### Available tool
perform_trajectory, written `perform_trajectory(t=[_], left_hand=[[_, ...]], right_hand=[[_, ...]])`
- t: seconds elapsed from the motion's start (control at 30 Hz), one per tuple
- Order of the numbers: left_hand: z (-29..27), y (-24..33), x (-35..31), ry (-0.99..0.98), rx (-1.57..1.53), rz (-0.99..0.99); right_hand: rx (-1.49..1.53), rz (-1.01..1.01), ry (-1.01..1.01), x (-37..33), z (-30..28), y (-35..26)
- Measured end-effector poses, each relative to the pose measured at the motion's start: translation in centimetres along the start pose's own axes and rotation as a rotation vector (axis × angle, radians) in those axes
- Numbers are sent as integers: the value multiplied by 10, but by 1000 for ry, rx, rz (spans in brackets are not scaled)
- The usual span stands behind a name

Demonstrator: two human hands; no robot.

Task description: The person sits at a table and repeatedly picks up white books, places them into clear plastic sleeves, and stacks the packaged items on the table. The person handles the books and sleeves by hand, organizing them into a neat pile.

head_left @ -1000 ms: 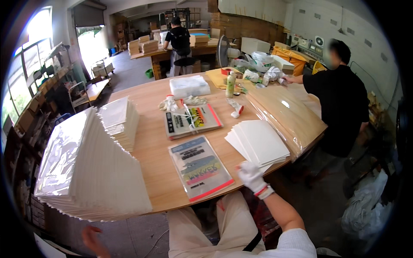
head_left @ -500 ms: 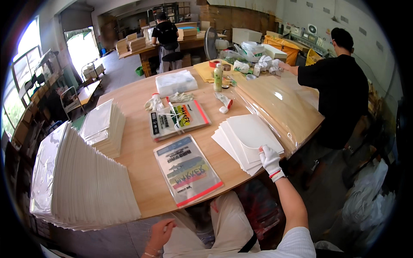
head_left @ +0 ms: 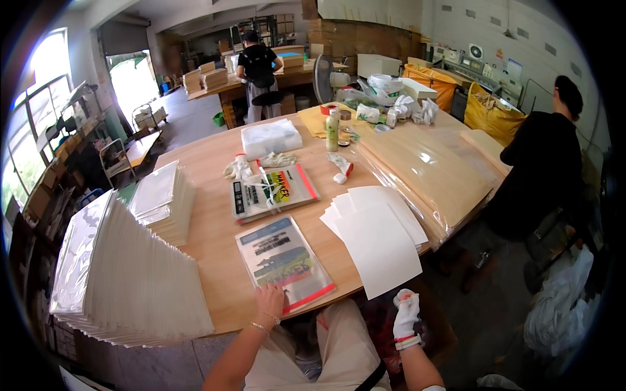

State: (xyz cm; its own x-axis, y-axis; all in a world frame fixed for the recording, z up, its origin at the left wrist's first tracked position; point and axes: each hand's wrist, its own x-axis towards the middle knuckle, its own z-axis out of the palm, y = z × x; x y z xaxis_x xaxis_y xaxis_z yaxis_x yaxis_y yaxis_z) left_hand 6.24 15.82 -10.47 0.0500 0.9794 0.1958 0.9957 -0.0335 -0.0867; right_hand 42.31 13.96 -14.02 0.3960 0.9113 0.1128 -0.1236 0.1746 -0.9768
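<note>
A clear plastic bag with coloured printing and a red strip lies near the table's front edge. My bare left hand rests on its lower left edge, fingers slightly bent and apart. To its right, a white sheet lies skewed over a fanned stack of white sheets, one corner reaching the table edge. My right hand, in a white glove with bare fingertips, is just off the table below that sheet. Its fingers are curled, with nothing visible in them and a gap to the paper.
Tall stacks of film-wrapped sheets fill the table's left side. Behind the bag are a tied bundle of printed bags and gloves. A plastic-covered brown stack lies right. A bottle stands farther back. A co-worker stands at right.
My left hand has moved up from my lap onto the bag. My right hand has drawn back toward me off the sheets, and the top sheet has slid nearer. The right co-worker has stepped away.
</note>
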Motion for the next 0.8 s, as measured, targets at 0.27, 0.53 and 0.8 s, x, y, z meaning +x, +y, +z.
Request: perform_trajectory(t=[0.27,0.53,0.8], left_hand=[[4,-36,7,29,-408,-146],[20,-44,5,80,-496,-184],[-30,-41,-13,190,-628,-476]], right_hand=[[26,327,-14,59,33,-33],[223,529,-471,-44,10,-105],[403,722,-384,-70,31,-54]])
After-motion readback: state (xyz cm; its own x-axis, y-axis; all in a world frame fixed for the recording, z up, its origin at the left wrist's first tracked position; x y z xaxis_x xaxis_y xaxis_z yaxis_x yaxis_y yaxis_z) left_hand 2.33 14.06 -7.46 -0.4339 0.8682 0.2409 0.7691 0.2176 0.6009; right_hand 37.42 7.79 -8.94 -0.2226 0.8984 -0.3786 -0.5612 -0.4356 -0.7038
